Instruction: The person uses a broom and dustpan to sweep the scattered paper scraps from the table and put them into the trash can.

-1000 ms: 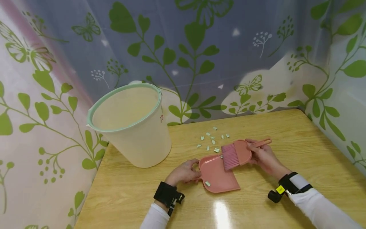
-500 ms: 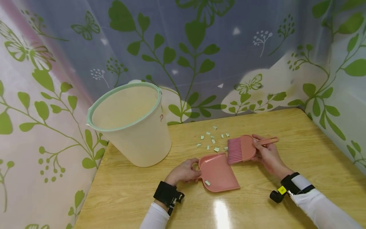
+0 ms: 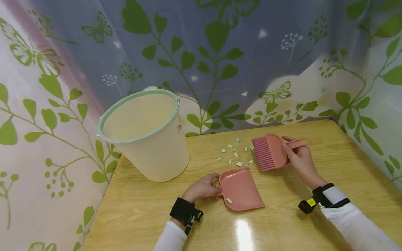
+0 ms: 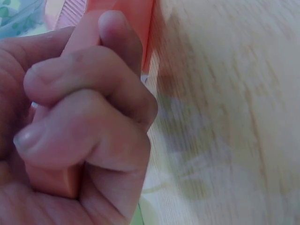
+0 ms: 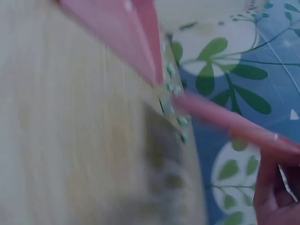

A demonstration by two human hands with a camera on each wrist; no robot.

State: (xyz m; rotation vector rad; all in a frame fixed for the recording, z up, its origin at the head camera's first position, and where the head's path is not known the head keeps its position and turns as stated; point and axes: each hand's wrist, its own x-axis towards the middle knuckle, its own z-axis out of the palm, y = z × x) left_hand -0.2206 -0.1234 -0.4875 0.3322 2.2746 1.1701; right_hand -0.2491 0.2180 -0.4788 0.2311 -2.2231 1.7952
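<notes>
My left hand (image 3: 204,188) grips the handle of a pink dustpan (image 3: 241,190), its fingers curled round it in the left wrist view. The pan lies on the table with its wide lip facing right, and one pale green scrap (image 3: 229,200) rests inside near the handle. My right hand (image 3: 300,161) pinches a pink hand brush (image 3: 276,151) where the handle meets the head. Its mauve bristles (image 3: 263,153) point left, up and to the right of the pan, apart from it. Several pale green scraps (image 3: 236,154) lie scattered behind the pan, left of the bristles.
A tall cream bucket (image 3: 163,153) with a mint green rim stands at the back left of the wooden table (image 3: 138,212). A leaf-patterned curtain (image 3: 188,62) hangs behind the table and along both sides.
The brush has moved right and away from me, off the dustpan's lip toward the back of the table. A scrap near the lip's far corner has shifted right. The dustpan stays put.
</notes>
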